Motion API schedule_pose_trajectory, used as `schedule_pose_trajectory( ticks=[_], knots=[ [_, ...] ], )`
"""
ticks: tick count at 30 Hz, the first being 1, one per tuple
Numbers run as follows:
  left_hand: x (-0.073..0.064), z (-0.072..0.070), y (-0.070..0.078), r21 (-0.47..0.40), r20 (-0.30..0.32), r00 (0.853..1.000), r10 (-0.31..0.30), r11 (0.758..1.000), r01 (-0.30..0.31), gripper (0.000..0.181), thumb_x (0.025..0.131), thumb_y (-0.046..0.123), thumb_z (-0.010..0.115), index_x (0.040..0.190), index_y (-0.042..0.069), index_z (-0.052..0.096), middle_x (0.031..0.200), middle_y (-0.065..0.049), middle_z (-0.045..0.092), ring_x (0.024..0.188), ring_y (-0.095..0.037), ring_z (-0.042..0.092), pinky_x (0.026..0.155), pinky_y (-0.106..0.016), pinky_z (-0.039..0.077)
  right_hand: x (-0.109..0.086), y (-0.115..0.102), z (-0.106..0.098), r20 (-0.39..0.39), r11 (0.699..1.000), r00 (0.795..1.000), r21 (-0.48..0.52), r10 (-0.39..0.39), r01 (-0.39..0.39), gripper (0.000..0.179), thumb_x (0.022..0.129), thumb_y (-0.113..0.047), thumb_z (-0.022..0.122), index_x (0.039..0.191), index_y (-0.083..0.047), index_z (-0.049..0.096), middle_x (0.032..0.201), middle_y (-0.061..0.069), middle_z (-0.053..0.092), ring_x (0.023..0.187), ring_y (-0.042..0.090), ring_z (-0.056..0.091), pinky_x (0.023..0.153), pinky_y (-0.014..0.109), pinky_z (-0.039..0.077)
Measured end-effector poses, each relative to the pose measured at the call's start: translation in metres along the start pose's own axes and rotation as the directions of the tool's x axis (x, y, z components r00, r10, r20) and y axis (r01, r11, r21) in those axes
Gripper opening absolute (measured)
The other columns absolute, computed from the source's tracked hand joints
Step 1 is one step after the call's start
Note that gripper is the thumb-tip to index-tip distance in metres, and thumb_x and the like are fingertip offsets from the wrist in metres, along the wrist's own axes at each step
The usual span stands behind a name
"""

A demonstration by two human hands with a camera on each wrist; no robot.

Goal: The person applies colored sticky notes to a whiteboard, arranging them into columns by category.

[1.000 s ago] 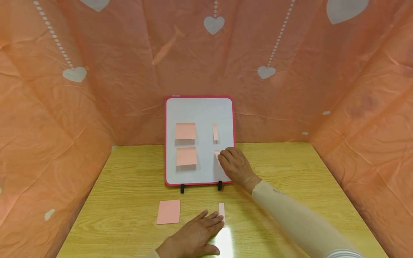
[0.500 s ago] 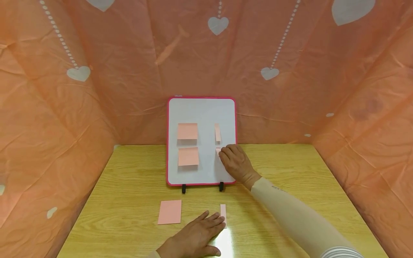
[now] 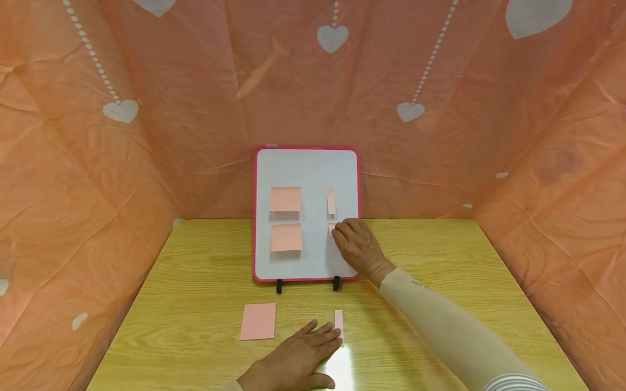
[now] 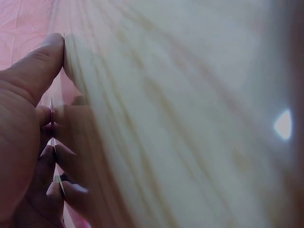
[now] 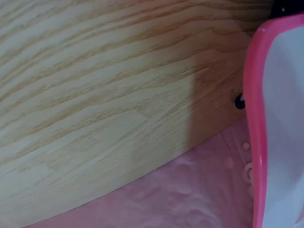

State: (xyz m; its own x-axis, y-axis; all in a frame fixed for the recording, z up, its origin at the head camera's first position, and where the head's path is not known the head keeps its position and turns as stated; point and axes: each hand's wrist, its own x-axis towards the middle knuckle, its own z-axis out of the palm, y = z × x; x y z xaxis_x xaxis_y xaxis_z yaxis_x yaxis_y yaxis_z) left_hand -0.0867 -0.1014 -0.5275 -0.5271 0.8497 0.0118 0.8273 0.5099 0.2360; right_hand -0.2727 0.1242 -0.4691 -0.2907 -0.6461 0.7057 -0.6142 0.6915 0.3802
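Observation:
A whiteboard point(image 3: 308, 168) with a pink frame stands tilted back on the table. Against its right side, my right hand point(image 3: 359, 244) pinches a narrow pink sticky note point(image 3: 331, 226); only the note's top shows past the curled fingers. Directly above is another narrow sticky note point(image 3: 331, 201). Two square pink sticky notes point(image 3: 285, 199) hang on the board's left half, one over the other. My left hand point(image 3: 303, 355) lies with fingers extended on the table, fingertips on a narrow sticky note pad point(image 3: 338, 319). The right wrist view shows the board's pink frame point(image 5: 255, 95), but no fingers.
Left of the left hand lies a square pink sticky note pad point(image 3: 258, 321). Black stand feet point(image 3: 279, 286) stick out under the board. An orange cloth point(image 3: 205, 136) with white hearts encloses the wooden table point(image 3: 195, 271) at the back and sides.
My right hand has moved up slightly on the board with the narrow sticky note. The left hand has stayed on the narrow pad. The whole head view has shifted a little.

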Motion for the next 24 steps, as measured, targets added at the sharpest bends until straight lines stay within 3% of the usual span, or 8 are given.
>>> schedule_pose_trajectory(
  ticks=[11,20,24],
  knots=[
    [0.000,0.000,-0.002,-0.051,0.005,1.000,-0.010,0.999,0.010,0.080,0.103,0.067,0.046,0.160,0.010,0.046,0.167,-0.006,0.043,0.157,-0.021,0.037,0.127,-0.048,0.035,-0.005,-0.002,0.008,0.013,1.000,1.000,0.022,0.019,-0.019,0.009,0.100,-0.006,0.070,0.091,-0.003,0.070,0.096,0.008,0.072,0.093,0.026,0.067,0.084,0.036,0.060],
    [0.001,0.002,-0.002,-0.030,-0.004,1.000,-0.005,1.000,0.005,0.079,0.103,0.066,0.049,0.160,0.011,0.047,0.166,-0.005,0.044,0.157,-0.021,0.038,0.127,-0.047,0.035,-0.011,-0.001,0.012,0.068,0.998,0.997,0.044,0.033,-0.037,0.010,0.098,-0.010,0.075,0.093,-0.004,0.069,0.098,0.008,0.072,0.095,0.027,0.066,0.089,0.037,0.059],
    [0.001,0.002,-0.002,-0.027,-0.006,1.000,0.003,1.000,-0.003,0.078,0.104,0.065,0.048,0.160,0.010,0.047,0.166,-0.006,0.045,0.157,-0.021,0.038,0.127,-0.048,0.035,-0.013,-0.001,0.014,0.059,0.998,0.998,0.055,0.025,-0.028,0.010,0.098,-0.010,0.074,0.092,-0.004,0.069,0.097,0.008,0.072,0.093,0.027,0.066,0.088,0.037,0.059]
  ],
)
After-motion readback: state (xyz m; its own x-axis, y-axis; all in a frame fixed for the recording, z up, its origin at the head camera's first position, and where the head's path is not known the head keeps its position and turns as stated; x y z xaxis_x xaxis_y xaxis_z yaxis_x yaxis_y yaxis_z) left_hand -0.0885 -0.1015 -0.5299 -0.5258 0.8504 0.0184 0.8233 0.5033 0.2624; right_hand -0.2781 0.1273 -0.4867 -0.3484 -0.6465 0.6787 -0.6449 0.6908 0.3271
